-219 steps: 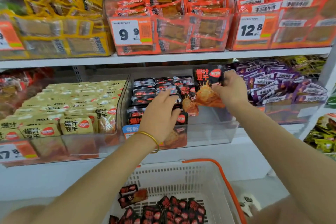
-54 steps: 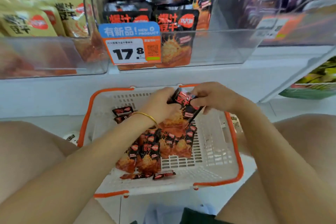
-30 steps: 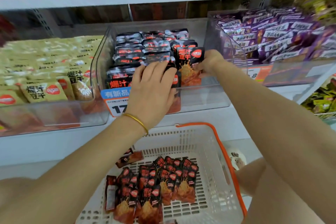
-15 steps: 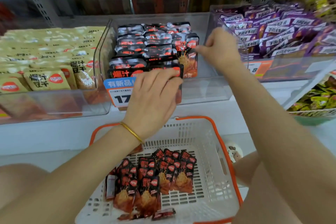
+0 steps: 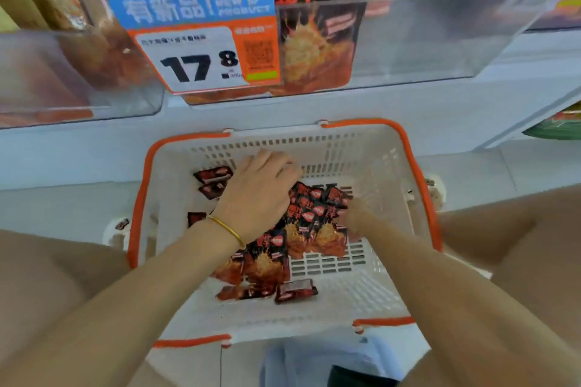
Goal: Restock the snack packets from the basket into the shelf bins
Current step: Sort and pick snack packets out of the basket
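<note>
The basket point(image 5: 419, 192) sits directly below the shelf, keeping reaches short. Its snack packets point(image 5: 311, 229) lie heaped; the left hand point(image 5: 257, 198) curls over them, the right hand point(image 5: 355, 214) is blurred, and neither grasp is readable. Beyond, the clear shelf bin point(image 5: 424, 38) stands matching packets upright.

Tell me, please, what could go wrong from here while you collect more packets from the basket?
1. The right hand is blurred beside the heap of packets; a hasty grab may well drop or crumple some.
2. A loose packet lies flat near the front of the basket, apart from the heap, and could be overlooked.
3. The price tag hangs on the front of the bin above the basket; a rising handful might knock it.
</note>
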The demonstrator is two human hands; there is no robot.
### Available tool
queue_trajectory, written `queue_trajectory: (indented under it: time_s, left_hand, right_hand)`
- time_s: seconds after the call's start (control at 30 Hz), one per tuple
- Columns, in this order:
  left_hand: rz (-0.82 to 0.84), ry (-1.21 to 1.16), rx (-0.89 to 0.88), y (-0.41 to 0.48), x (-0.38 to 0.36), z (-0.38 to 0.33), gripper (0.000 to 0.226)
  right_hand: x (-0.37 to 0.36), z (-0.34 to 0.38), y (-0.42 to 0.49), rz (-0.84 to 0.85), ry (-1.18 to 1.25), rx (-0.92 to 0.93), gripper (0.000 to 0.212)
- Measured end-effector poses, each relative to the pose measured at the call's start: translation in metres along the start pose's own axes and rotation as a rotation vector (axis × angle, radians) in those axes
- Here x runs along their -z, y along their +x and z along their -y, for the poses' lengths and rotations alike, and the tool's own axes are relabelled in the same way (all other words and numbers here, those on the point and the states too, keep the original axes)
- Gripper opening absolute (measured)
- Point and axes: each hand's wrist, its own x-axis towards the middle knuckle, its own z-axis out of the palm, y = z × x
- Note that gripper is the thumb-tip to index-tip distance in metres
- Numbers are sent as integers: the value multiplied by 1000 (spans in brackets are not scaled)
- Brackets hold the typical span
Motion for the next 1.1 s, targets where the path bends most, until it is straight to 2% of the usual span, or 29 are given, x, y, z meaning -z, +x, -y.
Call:
queue_trajectory:
  time_s: [0.17, 0.2, 0.27, 0.3, 0.37, 0.4, 0.5, 0.53, 0.6, 0.7, 0.77, 0.83, 1.0, 1.1]
  left_hand:
    - [85, -43, 64, -6, -21, 17, 36]
    - [103, -48, 78, -6, -23, 20, 37]
    - [130, -60, 95, -5, -26, 24, 35]
    - [136, -63, 100, -4, -26, 25, 34]
    - [152, -72, 100, -4, -26, 26, 33]
    - [166, -90, 96, -2, -24, 24, 32]
    - [264, -178, 140, 7, -13, 10, 35]
    - [296, -214, 174, 12, -9, 5, 40]
    - [365, -289, 247, 23, 5, -8, 52]
    - [352, -513, 338, 38, 34, -28, 64]
    - [270, -627, 352, 41, 54, -42, 45]
    - [97, -665, 317, 43, 79, -53, 15]
    - [-284, -633, 132, 48, 151, -75, 9]
    - [-627, -537, 53, 56, 192, -74, 24]
  right_hand:
    - [-59, -57, 98, -94, 135, -143, 64]
    - [-65, -60, 104, -118, 185, -147, 62]
    - [-68, -53, 95, -161, 394, -200, 28]
    - [-64, -42, 80, -130, 419, -220, 14]
    - [-61, -39, 66, -127, 329, -186, 9]
    - [-54, -37, 60, -147, 281, -157, 11]
    - [-10, -18, 31, -177, -66, 8, 19]
    - [10, -8, 16, -167, -93, 77, 16]
    - [51, 9, -19, -131, 29, 184, 8]
    - [99, 28, -90, -61, 167, 359, 6]
    - [116, 35, -136, -48, 221, 509, 7]
    - [127, 40, -171, -70, 253, 610, 7]
    - [158, 56, -231, -239, 276, 793, 19]
    - [192, 78, -259, -504, 490, 965, 21]
